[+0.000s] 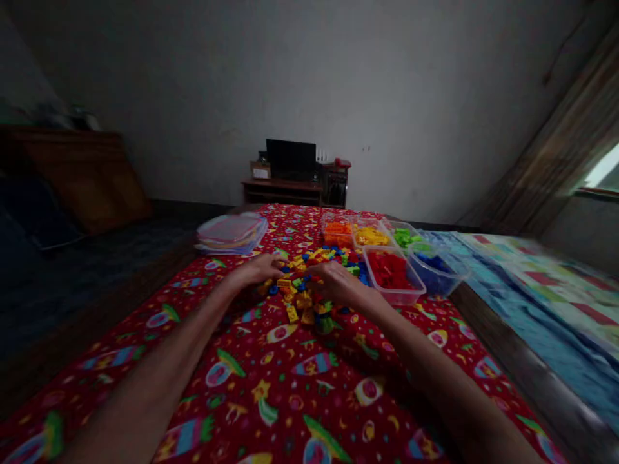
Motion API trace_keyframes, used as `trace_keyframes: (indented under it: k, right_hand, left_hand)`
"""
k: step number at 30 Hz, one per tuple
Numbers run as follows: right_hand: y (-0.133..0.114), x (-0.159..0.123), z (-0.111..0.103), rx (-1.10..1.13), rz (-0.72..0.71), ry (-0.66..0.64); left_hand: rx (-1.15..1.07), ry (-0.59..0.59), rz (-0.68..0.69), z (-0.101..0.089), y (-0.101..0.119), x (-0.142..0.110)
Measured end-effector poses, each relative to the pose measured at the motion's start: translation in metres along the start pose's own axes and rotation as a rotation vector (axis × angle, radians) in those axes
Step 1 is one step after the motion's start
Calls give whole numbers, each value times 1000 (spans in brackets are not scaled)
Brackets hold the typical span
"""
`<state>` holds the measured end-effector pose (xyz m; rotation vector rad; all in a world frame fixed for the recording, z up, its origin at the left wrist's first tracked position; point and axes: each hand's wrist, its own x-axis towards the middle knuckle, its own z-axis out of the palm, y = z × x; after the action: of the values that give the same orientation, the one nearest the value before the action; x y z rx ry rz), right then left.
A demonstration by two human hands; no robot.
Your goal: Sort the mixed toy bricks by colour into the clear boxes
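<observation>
And here the left hand (262,267) dips to the left side of the mixed blocks (304,300), the right hand (336,283) curling over their right side; whether either grip pinches a block can't be told. The heap sits mid-counter (290,393), presumably so both hands reach it. The red-block box (397,297) stands just right, colours apart, likely for easy access.
</observation>
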<state>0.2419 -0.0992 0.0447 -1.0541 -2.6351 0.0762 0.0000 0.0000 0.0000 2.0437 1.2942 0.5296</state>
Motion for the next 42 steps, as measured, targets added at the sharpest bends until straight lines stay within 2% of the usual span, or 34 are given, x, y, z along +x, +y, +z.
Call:
trace_keyframes:
  k: [5, 9, 13, 16, 19, 23, 29, 33, 38, 40, 42]
  right_hand:
    - [6, 8, 31, -88, -17, -8]
    - [22, 1, 46, -148, 36, 51]
    - [28, -3, 54, -208, 39, 62]
    - [23, 0, 50, -238, 60, 6]
    - [13, 3, 34, -241, 120, -31]
    - [6, 4, 16, -210, 188, 14]
    - [4, 2, 10, -128, 188, 91]
    - [5, 0, 14, -84, 117, 51]
    - [15, -6, 44, -2, -181, 156]
    - [16, -7, 53, 8, -221, 196]
    - [15, -6, 53, 32, -197, 204]
  left_hand:
    - [67, 52, -7, 1, 4, -3]
    - [235, 99, 7, -2, 11, -5]
    - [347, 11, 69, -1, 21, -7]
    - [370, -46, 86, 2, 27, -9]
    - [399, -66, 62, 2, 33, -13]
    - [376, -132, 56, -2, 41, -18]
    - [445, -135, -81, 0, 48, -22]
    - [430, -95, -34, -7, 58, -26]
    - [285, 5, 103, -13, 74, -30]
    - [234, 5, 126, -11, 76, -29]
    - [191, 9, 122, -9, 75, -28]
